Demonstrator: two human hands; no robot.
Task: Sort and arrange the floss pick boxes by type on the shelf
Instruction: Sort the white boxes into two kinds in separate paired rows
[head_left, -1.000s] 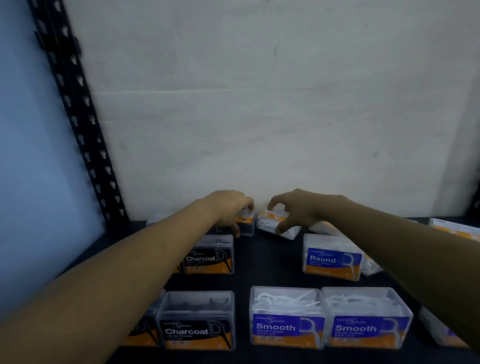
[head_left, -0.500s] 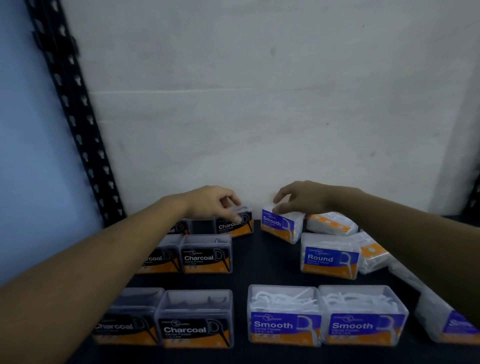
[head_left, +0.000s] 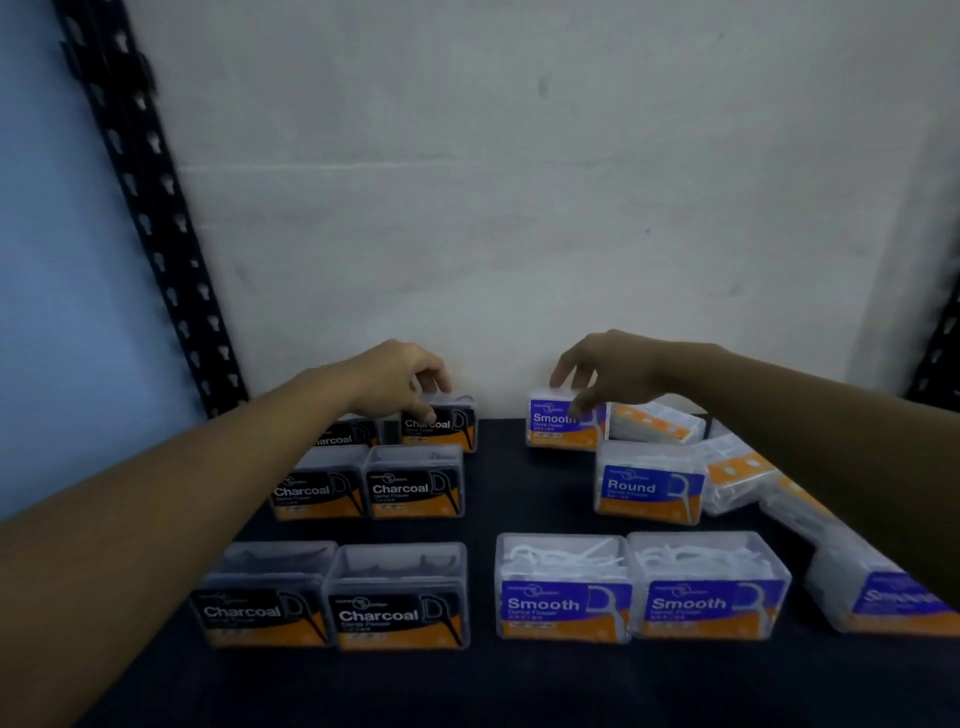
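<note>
Head view: your left hand (head_left: 400, 379) reaches to 11 o'clock at the rear of the shelf (head_left: 519, 488). Its fingers curl over the top of the rear charcoal box (head_left: 441, 428) and the thumb is on its label, pinching it. That box stands upright near the wall (head_left: 493, 208). Another charcoal box, partly hidden by your wrist, sits at its 9 o'clock.

Your right hand (head_left: 608, 374) reaches to 1 o'clock and pinches the rear smooth box (head_left: 558, 428), fingertips on its lid and thumb across its front label. This box also stands upright close to the wall. At its 3 o'clock lie tipped boxes (head_left: 660, 423) showing orange sides, jumbled together.

The round box (head_left: 649, 486) stands at 5 o'clock from your right hand, label facing you. The middle charcoal pair (head_left: 415, 486) sits side by side, touching, at 6 o'clock from your left hand. The front charcoal pair (head_left: 397, 597) sits at 7 o'clock on the shelf. The front smooth pair (head_left: 563, 587) stands touching at 5 o'clock, and a blurred box (head_left: 872, 592) lies partly under your right forearm. A black perforated post (head_left: 150, 208) rises at 10 o'clock.
</note>
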